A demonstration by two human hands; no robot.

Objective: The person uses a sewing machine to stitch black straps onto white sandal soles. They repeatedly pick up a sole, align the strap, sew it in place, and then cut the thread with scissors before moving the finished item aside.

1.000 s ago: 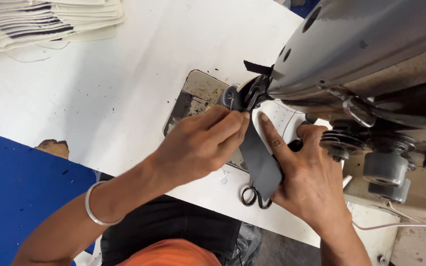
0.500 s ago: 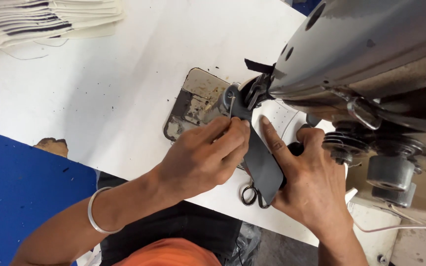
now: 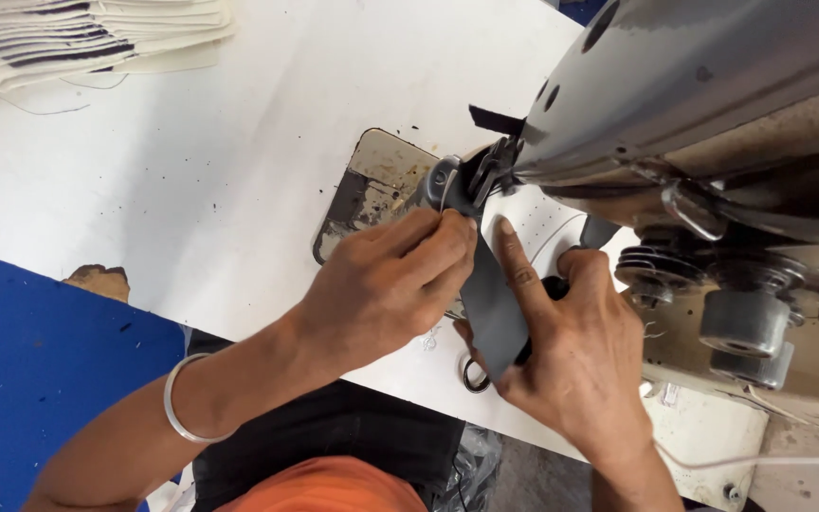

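Observation:
A grey strap [image 3: 493, 299] runs from under the presser foot [image 3: 485, 175] of a grey sewing machine [image 3: 703, 104] toward me. My left hand [image 3: 386, 284] pinches the strap's left edge close to the foot. My right hand [image 3: 571, 351] lies on the strap's right side, index finger stretched along it, palm wrapped over dark scissors [image 3: 474, 374] whose loop handle sticks out below. A white perforated piece [image 3: 542, 223] lies under the strap by the needle.
The white table [image 3: 239, 171] carries a worn metal needle plate [image 3: 372, 185]. A stack of cream fabric pieces [image 3: 78, 38] sits at the far left. A blue surface [image 3: 40, 360] lies at lower left. The machine's tension discs and knobs [image 3: 732, 322] stand at right.
Both hands have crept slightly toward the presser foot, and the left fingers have closed tighter on the strap edge. The white piece shows less.

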